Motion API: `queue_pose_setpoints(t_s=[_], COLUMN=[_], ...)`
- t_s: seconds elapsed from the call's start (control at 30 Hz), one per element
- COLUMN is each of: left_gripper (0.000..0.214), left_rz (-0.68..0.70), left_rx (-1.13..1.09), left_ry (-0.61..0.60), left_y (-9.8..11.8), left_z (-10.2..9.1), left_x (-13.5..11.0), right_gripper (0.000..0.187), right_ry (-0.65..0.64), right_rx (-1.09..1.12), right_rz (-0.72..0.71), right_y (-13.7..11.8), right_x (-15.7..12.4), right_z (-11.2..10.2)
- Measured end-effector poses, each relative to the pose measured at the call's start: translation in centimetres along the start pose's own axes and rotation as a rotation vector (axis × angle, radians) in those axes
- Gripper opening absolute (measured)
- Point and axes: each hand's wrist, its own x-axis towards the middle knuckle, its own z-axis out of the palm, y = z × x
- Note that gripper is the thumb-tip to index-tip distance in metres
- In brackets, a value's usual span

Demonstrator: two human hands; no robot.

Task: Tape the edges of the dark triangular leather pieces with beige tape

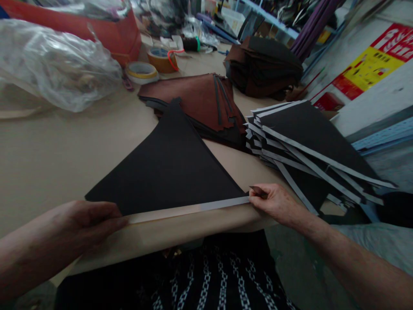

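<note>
A large black triangular sheet (164, 170), possibly leather or synthetic, lies flat on a beige work table (58, 146). A pale strip (193, 210) runs along its near edge. My left hand (93, 221) grips the strip's left end at the table's near edge. My right hand (274, 202) pinches the strip's right end between thumb and fingers, with a small dark tab showing at the fingertips. Part of the sheet's lower edge is hidden by the strip.
A stack of black triangles with pale edges (309, 146) lies to the right. Behind are a brown pile (200, 101), a dark stack (263, 66), rolls of tape (141, 72), a plastic bag (54, 64) and a red box (106, 30).
</note>
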Motion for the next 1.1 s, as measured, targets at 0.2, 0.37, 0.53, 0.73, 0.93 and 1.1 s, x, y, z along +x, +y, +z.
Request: queue_pose_setpoints(t_s=[0.2, 0.37, 0.53, 0.73, 0.93, 1.1], left_gripper=[0.039, 0.038, 0.038, 0.039, 0.036, 0.036], left_rz=[-0.022, -0.035, -0.037, -0.038, 0.029, 0.050], left_rx=[-0.017, -0.014, -0.017, 0.070, 0.046, 0.010], left_ry=[-0.055, -0.076, -0.079, -0.113, -0.064, -0.070], left_y=[2.1, 1.5, 1.5, 3.3, 2.6, 1.4], left_z=[-0.6, -0.5, -0.4, -1.2, -1.0, -1.6], left_x=[-0.5, 0.1, 0.5, -0.4, -0.5, -0.5], right_gripper=[0.017, 0.016, 0.019, 0.010, 0.016, 0.017], right_ry=[0.015, 0.037, 0.006, -0.055, -0.291, -0.266], right_rx=[-0.130, -0.269, -0.489, -0.450, -0.201, -0.269], right_rz=[-0.023, -0.058, 0.003, -0.163, -0.383, -0.372], right_y=[0.3, -0.1, -0.9, -3.5, -4.6, -3.0], right_x=[0.2, 0.3, 0.5, 0.6, 2.1, 3.1], right_z=[-0.1, 0.1, -0.7, -1.9, 0.7, 2.2])
